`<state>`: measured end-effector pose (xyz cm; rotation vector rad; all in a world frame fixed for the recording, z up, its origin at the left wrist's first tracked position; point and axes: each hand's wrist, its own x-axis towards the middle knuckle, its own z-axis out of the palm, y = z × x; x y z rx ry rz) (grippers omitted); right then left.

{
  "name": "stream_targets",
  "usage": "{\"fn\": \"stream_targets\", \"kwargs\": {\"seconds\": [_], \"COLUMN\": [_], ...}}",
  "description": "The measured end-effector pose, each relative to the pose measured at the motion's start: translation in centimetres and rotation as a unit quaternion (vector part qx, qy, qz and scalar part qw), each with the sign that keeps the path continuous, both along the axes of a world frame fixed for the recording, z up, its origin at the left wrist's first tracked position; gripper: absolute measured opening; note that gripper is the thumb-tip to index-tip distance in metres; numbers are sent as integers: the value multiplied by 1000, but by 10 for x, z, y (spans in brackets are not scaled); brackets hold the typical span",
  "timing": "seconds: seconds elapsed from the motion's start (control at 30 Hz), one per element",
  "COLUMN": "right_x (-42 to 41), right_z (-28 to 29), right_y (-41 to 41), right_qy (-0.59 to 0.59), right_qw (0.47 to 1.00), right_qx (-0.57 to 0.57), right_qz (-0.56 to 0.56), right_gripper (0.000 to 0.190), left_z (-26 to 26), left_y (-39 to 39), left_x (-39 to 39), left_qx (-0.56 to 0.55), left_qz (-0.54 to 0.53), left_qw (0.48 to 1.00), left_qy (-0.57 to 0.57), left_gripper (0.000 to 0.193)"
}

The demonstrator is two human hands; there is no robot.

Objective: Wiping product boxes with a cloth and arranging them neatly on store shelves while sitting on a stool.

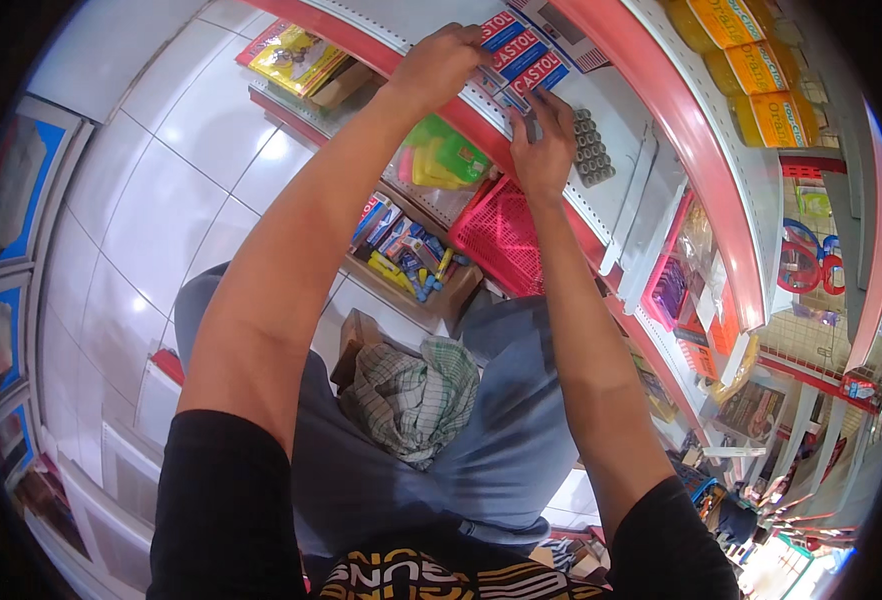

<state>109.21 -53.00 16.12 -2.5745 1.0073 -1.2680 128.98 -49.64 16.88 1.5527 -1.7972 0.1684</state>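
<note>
Several small blue, red and white cartons (522,56) are stacked side by side on a white metal shelf (538,169). At the near left end of the stack is my left hand (441,64), its fingers curled against the cartons; its grip is partly hidden. My right hand (544,146) touches the nearest carton's front corner with its fingertips, thumb and fingers spread. Just right of that hand lies a grey pack of round pieces (593,148). A checked green and white cloth (415,397) rests between my legs.
Below the shelf, a cardboard box (448,300) holds mixed small cartons and tubes beside a pink plastic basket (505,236). Orange drink bottles (775,120) line the upper shelf at right. A red shelf edge (711,150) crosses above the cartons. White floor tiles (163,187) extend left.
</note>
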Motion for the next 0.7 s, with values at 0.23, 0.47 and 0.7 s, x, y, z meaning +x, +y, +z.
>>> {"fn": "stream_targets", "kwargs": {"seconds": [0.23, 0.47, 0.7], "right_x": [1, 0, 2], "right_z": [0, 4, 19], "right_y": [2, -3, 55], "right_qy": [0, 3, -27], "right_qw": [1000, 1000, 999], "right_qx": [6, 31, -38], "right_qz": [-12, 0, -6], "right_gripper": [27, 31, 29], "left_z": [-5, 21, 58], "left_y": [-8, -9, 103], "left_x": [3, 8, 19], "left_qx": [-17, 88, -59], "left_qz": [-21, -66, 96], "left_qw": [999, 992, 979], "left_qy": [-24, -59, 169], "left_gripper": [27, 30, 28]}}
